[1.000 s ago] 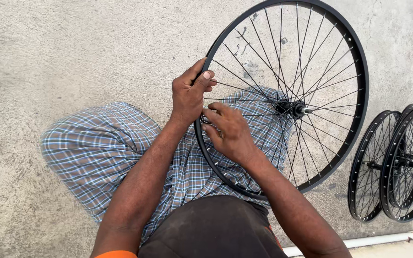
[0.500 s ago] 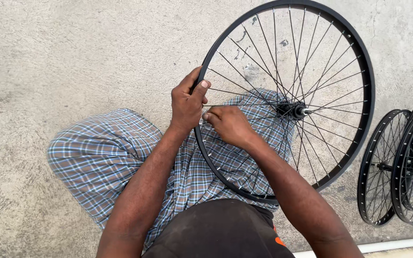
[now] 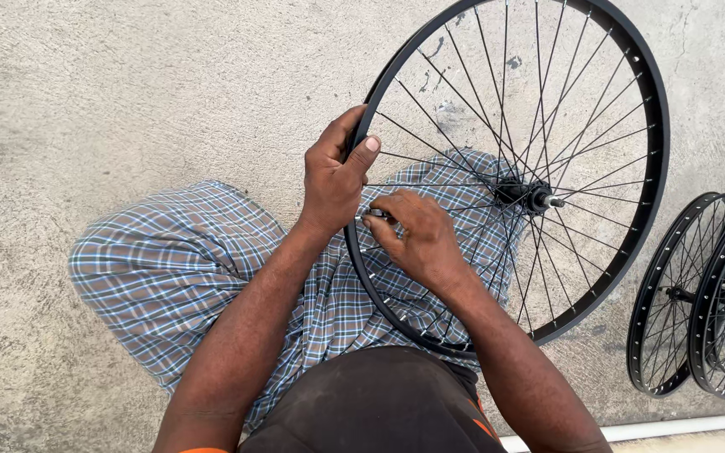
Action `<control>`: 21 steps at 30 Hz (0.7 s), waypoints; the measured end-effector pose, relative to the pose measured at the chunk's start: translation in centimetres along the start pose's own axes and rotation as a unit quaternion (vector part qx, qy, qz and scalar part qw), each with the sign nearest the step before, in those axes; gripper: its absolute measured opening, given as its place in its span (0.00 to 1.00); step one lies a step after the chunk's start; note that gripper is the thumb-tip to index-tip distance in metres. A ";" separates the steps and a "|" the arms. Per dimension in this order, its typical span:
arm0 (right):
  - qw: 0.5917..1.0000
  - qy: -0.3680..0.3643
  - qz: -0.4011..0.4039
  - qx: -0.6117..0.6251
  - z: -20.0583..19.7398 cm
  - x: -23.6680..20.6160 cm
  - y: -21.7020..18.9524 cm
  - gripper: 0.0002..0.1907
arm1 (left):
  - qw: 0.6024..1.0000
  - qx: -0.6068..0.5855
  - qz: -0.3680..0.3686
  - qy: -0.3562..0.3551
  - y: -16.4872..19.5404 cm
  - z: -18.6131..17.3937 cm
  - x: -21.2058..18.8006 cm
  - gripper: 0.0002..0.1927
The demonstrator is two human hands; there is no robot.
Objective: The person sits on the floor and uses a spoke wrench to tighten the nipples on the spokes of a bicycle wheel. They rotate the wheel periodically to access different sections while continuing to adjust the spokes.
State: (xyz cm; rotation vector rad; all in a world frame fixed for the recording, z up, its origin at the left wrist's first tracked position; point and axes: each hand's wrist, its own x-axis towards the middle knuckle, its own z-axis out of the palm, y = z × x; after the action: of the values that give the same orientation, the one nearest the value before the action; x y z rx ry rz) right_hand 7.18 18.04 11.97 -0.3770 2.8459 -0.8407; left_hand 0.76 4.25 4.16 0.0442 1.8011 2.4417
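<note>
The black bicycle wheel (image 3: 509, 176) is held upright across the lap, on the checked cloth (image 3: 178, 268). Its rim at nine o'clock is grasped by the left hand (image 3: 333, 180). Just beside it, the right hand (image 3: 417, 239) is pinched around a small metal tool or nipple at a spoke end; which cannot be told. All spokes appear laced, so adjustment seems underway. Bare concrete (image 3: 86, 101) is left open at nine o'clock; two more wheels (image 3: 706, 294) crowd three o'clock.
</note>
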 end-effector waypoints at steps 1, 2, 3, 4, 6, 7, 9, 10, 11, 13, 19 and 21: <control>1.000 0.001 0.001 0.003 0.1 0.0 -0.1 0.09 | 1.000 0.000 0.001 0.001 0.0 0.0 0.0 0.25; 1.000 0.003 0.002 0.006 0.2 0.1 -0.2 0.08 | 1.000 -0.001 0.002 0.002 0.1 0.0 0.0 0.25; 1.000 0.005 0.003 0.009 0.3 0.1 -0.3 0.08 | 1.000 -0.008 -0.002 0.003 0.1 -0.1 0.0 0.25; 1.000 0.012 0.000 0.016 0.4 0.2 -0.4 0.08 | 1.000 -0.015 -0.006 0.004 0.2 -0.1 0.0 0.25; 0.999 0.024 -0.007 0.032 0.7 0.3 -0.7 0.09 | 1.000 -0.020 -0.012 0.007 0.2 -0.2 -0.1 0.25; 0.999 0.019 0.002 0.031 0.9 0.4 -0.9 0.09 | 1.000 -0.018 -0.013 0.008 0.3 -0.2 -0.1 0.24; 0.999 0.009 0.019 0.027 1.3 0.6 -1.2 0.08 | 1.000 -0.017 -0.009 0.010 0.3 -0.3 -0.2 0.24; 0.999 0.002 0.034 0.028 1.4 0.6 -1.3 0.09 | 1.000 -0.015 -0.002 0.010 0.3 -0.4 -0.3 0.24; 0.998 -0.005 0.049 0.029 1.5 0.7 -1.3 0.09 | 1.000 -0.014 0.006 0.010 0.3 -0.5 -0.3 0.24; 0.997 -0.010 0.065 0.033 1.4 0.8 -1.2 0.10 | 1.000 -0.007 0.007 0.011 0.2 -0.6 -0.4 0.23; 0.997 0.033 0.055 0.045 0.1 0.3 -0.7 0.10 | 1.000 0.010 0.023 0.010 0.0 -0.6 -0.4 0.23; 0.997 0.081 -0.001 0.018 -0.4 -0.3 -0.9 0.10 | 1.000 0.018 0.024 0.006 0.1 -0.6 -0.4 0.23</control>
State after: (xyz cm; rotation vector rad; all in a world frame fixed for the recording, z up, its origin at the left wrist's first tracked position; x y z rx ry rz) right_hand 7.59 17.59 12.80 -0.3221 2.9729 -0.9618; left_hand 1.11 3.64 4.12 0.0772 1.8703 2.4466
